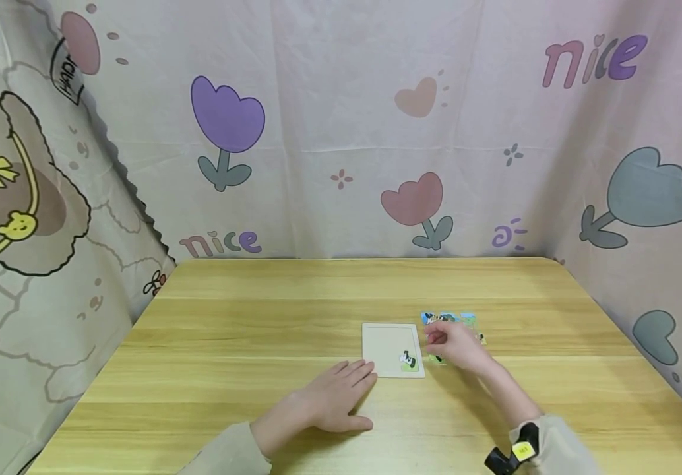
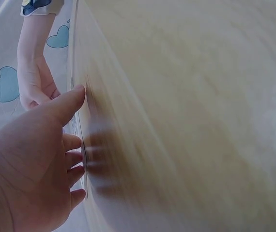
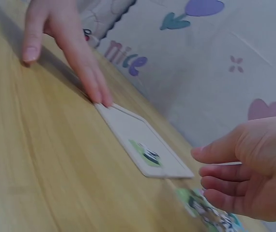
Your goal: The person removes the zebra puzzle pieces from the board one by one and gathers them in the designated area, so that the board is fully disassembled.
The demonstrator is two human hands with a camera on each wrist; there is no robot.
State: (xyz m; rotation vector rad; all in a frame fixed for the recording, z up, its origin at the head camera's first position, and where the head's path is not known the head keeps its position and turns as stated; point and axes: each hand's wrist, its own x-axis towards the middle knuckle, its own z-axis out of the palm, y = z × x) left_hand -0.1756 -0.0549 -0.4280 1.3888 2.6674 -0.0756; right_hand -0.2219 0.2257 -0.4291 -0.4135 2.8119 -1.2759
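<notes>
A white puzzle tray [image 1: 387, 340] with a raised rim lies flat on the table. One puzzle piece [image 1: 409, 360] with a black-and-white animal on green sits in its near right corner. My left hand [image 1: 338, 396] lies with fingers extended, its fingertips touching the tray's near left corner; the right wrist view shows this contact too. Several colourful puzzle pieces [image 3: 209, 212] lie just right of the tray. Over them hovers my right hand [image 1: 456, 344], fingers loosely bent, the thumb apart from them. No piece shows between its fingers. It partly hides the loose pieces in the head view.
The wooden table [image 1: 228, 330] extends around the tray on all sides. A printed cloth [image 1: 329, 79] with tulips and hearts hangs behind the table and along both sides. A dark strap with a small camera [image 1: 513, 452] sits on the right wrist.
</notes>
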